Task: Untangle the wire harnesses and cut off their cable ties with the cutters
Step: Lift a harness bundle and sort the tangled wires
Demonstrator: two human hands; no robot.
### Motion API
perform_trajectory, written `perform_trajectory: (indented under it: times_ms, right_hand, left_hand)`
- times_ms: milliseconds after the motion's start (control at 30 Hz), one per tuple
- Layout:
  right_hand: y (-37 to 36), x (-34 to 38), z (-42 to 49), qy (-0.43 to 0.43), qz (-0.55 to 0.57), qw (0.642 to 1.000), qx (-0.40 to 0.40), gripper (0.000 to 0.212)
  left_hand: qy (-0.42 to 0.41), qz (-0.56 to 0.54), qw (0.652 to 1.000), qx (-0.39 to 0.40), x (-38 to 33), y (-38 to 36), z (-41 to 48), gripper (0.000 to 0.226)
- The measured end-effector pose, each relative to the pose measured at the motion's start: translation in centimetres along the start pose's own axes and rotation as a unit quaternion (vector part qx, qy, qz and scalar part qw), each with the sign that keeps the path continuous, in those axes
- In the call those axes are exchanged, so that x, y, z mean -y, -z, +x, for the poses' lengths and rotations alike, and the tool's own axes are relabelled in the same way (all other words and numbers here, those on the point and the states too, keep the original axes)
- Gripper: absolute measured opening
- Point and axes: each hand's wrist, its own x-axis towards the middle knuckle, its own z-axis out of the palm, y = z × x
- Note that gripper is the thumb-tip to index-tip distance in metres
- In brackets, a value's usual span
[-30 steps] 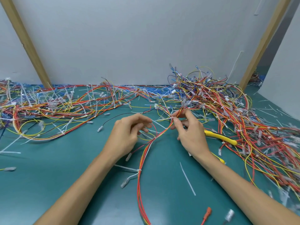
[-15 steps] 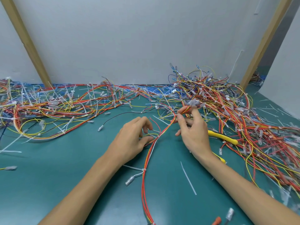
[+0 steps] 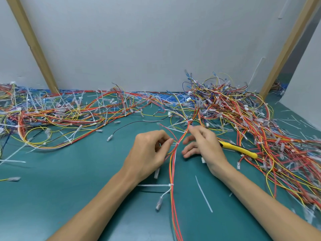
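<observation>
While left hand [image 3: 147, 152] and right hand [image 3: 206, 145] pinch one harness [image 3: 172, 197], yellow cutters [image 3: 239, 149] alongside, tangled heap [image 3: 243, 115] beyond.

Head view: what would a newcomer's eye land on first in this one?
A tangled heap of red, orange and yellow wire harnesses rises at the back right, with a flatter sprawl of wires across the left of the green mat. At centre the left hand and right hand pinch one thin red-and-orange harness running toward the camera. The yellow-handled cutters lie on the mat just right of the right hand.
</observation>
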Motion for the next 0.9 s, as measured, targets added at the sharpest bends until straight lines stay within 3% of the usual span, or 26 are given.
perform_trajectory:
  times_ms: [67, 167, 333, 467, 600, 900]
  right_hand:
    - [0.1, 0.2, 0.0, -0.003, -0.002, 0.999, 0.032, 0.029]
    - [0.1, 0.1, -0.1, 0.017, -0.038, 0.997, 0.064, 0.024]
    - [0.1, 0.2, -0.3, 0.044, -0.087, 0.987, 0.132, 0.025]
    - [0.0, 0.2, -0.6, 0.057, -0.125, 0.976, 0.17, 0.027]
    - [0.0, 0.3, -0.6, 0.072, -0.143, 0.97, 0.181, 0.022]
    - [-0.3, 0.2, -0.8, 0.099, -0.236, 0.96, 0.118, 0.022]
  left_hand:
    - [-0.029, -0.003, 0.999, 0.021, -0.1, -0.2, -0.2, 0.013]
    - [-0.067, 0.022, 0.996, 0.058, -0.3, -0.4, -0.5, 0.013]
    - [-0.047, 0.096, 0.994, -0.034, -0.3, -0.3, 0.1, 0.019]
    - [-0.035, 0.133, 0.99, 0.003, 0.6, -0.3, 0.1, 0.008]
    - [-0.001, 0.105, 0.992, 0.076, 1.1, -0.6, -0.1, 0.016]
    - [0.059, 0.093, 0.992, 0.053, 0.5, -1.2, -0.2, 0.017]
